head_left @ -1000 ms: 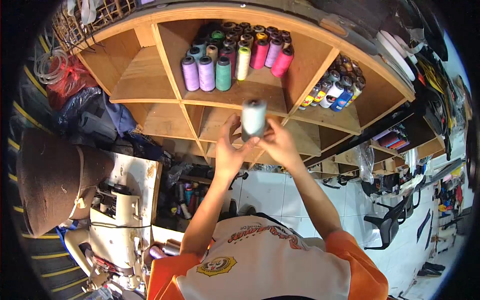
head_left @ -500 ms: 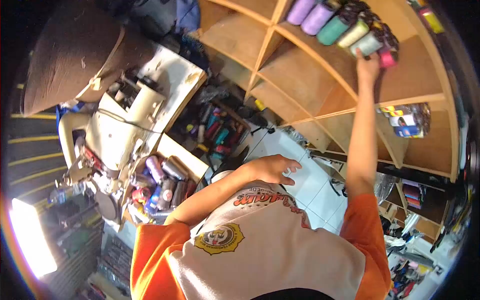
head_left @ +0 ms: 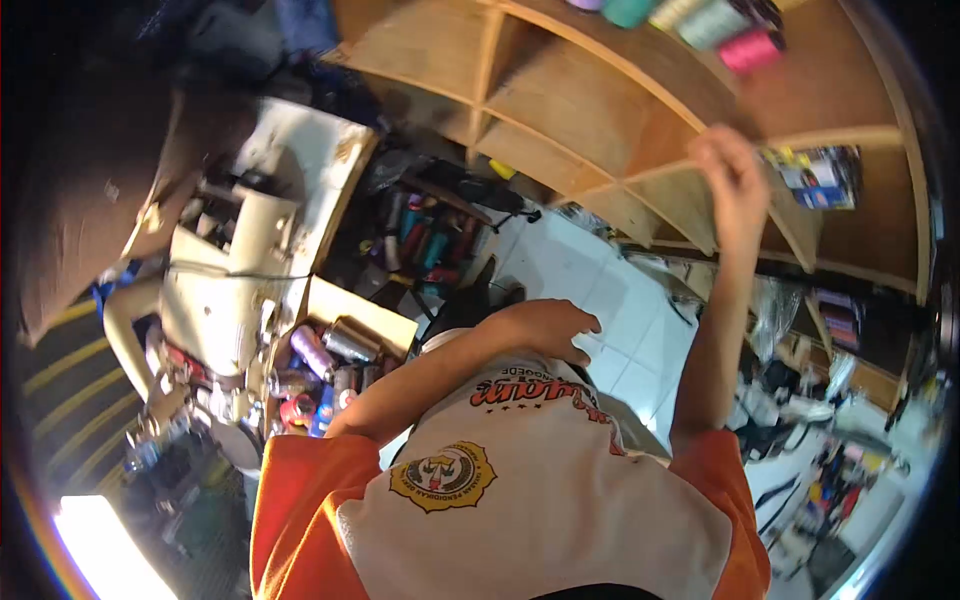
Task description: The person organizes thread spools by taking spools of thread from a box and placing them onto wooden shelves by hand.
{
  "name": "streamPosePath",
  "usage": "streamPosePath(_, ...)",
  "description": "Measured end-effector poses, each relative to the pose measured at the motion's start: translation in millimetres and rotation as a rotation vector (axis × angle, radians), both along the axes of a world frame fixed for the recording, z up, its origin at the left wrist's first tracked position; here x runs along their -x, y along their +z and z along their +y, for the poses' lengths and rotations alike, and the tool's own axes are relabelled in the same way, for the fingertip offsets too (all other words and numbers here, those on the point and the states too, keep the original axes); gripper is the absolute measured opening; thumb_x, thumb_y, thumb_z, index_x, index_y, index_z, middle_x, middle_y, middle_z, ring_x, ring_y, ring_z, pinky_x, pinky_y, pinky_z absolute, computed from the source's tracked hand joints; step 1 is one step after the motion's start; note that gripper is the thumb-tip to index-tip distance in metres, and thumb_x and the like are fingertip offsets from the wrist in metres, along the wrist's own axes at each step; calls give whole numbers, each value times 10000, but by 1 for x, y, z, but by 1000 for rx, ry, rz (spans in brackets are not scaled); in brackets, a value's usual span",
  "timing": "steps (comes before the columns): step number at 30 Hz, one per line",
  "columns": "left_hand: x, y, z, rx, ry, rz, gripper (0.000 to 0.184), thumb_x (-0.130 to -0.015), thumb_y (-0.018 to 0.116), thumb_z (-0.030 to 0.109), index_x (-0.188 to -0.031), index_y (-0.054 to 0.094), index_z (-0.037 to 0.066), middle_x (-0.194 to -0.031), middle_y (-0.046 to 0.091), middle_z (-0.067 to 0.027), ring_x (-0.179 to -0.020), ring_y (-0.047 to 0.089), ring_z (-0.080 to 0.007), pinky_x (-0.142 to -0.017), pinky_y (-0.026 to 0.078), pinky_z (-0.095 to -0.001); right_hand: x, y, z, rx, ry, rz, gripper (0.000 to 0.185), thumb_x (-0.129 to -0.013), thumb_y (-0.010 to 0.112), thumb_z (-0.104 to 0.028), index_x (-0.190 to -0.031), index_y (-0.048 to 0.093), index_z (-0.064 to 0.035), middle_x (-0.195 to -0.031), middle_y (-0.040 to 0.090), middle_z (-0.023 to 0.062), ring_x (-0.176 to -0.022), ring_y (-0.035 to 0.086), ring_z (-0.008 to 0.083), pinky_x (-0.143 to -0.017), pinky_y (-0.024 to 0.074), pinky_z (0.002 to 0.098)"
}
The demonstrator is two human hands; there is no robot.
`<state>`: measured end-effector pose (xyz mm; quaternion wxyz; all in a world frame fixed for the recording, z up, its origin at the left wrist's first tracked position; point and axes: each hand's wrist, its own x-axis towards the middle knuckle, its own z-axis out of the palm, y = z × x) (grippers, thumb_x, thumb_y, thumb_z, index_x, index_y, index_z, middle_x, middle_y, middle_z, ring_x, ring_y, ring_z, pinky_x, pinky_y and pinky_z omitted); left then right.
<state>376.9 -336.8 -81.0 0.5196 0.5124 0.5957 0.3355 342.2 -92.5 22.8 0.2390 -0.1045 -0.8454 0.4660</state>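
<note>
My left hand hovers before my chest over the white shirt, its fingers apart and holding nothing. My right hand is raised near the wooden shelf, a little blurred, with its fingers loosely spread and empty. Above it, at the top of the view, a pink thread spool stands beside a pale blue-green spool. Parts of a cream spool and a green spool show further left on the same shelf.
At the left is a cream sewing machine on a table. An open box of spools sits beside it. Another box of spools lies lower behind. Bottles stand in the right compartment.
The pale blue-green spool, earlier in both hands and then in my right hand at the shelf, is now released beside the pink one. My right hand has drawn back; the view has shifted.
</note>
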Motion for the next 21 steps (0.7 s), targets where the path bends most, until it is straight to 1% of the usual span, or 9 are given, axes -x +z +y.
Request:
streamPosePath(4, -10, 1, 25, 24, -199, 45, 569, -789, 669, 340, -1232, 528, 12, -1123, 608, -210, -1042, 584, -350, -875, 464, -415, -137, -43, 5, 318, -61, -311, 164, -872, 636, -100, -981, 609, 19, -884, 643, 74, -783, 612, 131, -683, 506, 255)
streamPosePath(6, -19, 6, 33, 38, -281, 9, 556, -783, 672, 345, -1215, 544, 19, -1093, 619, -211, -1019, 595, -350, -848, 475, -418, -219, -63, 8, 394, -348, -416, 163, -877, 631, -109, -982, 611, 15, -859, 640, 81, -760, 616, 137, -656, 507, 259)
streamPosePath(7, -27, -4, 34, -76, -269, -12, 550, -780, 675, 348, -1207, 553, 23, -1083, 620, -214, -997, 605, -340, -828, 483, -404, -259, -68, 4, 478, -497, -410, 177, -881, 630, -126, -988, 612, 14, -854, 641, 81, -743, 617, 140, -645, 504, 258)
streamPosePath(10, -50, 0, 48, 10, -472, 24, 552, -789, 669, 351, -1218, 547, 25, -1080, 625, -202, -995, 608, -329, -842, 482, -392, -379, -79, -19, 622, -948, -400, 221, -887, 624, -176, -1007, 616, 10, -846, 644, 81, -697, 618, 145, -610, 493, 257)
streamPosePath(14, -101, -22, 56, -63, -623, -30, 496, -818, 675, 301, -1212, 550, 26, -1078, 632, -178, -997, 615, -286, -855, 485, -381, -522, -95, -87, 560, -1311, -340, 194, -890, 585, -170, -953, 636, 6, -783, 635, 70, -636, 573, 106, -545, 443, 237)
streamPosePath(16, -130, -22, 63, 101, -683, -143, 430, -830, 679, 241, -1180, 564, 20, -1049, 644, -158, -962, 625, -230, -828, 496, -343, -596, -113, -127, 623, -1445, -399, 156, -873, 572, -129, -938, 634, -1, -769, 634, 54, -592, 558, 101, -501, 430, 247)
streamPosePath(18, -165, -7, 68, 172, -715, -180, 345, -835, 685, 205, -1101, 588, 7, -910, 651, -78, -827, 617, -139, -756, 501, -285, -629, -116, -177, 663, -1644, -441, 118, -845, 574, -80, -916, 632, -6, -744, 629, 39, -569, 550, 103, -479, 424, 249)
streamPosePath(20, -203, -10, 67, 218, -761, -248, 286, -855, 662, 184, -1065, 590, 4, -844, 624, -40, -771, 592, -106, -712, 492, -260, -696, -173, -230, 677, -1656, -520, 117, -820, 615, -75, -917, 631, -11, -735, 631, 31, -596, 564, 106, -498, 438, 250)
streamPosePath(21, -220, -13, 64, 239, -794, -250, 267, -861, 654, 175, -1056, 590, 5, -831, 617, -34, -758, 585, -100, -698, 488, -255, -719, -205, -257, 520, -1622, -773, 165, -804, 670, -103, -936, 624, -15, -738, 631, 41, -619, 576, 116, -533, 457, 251)
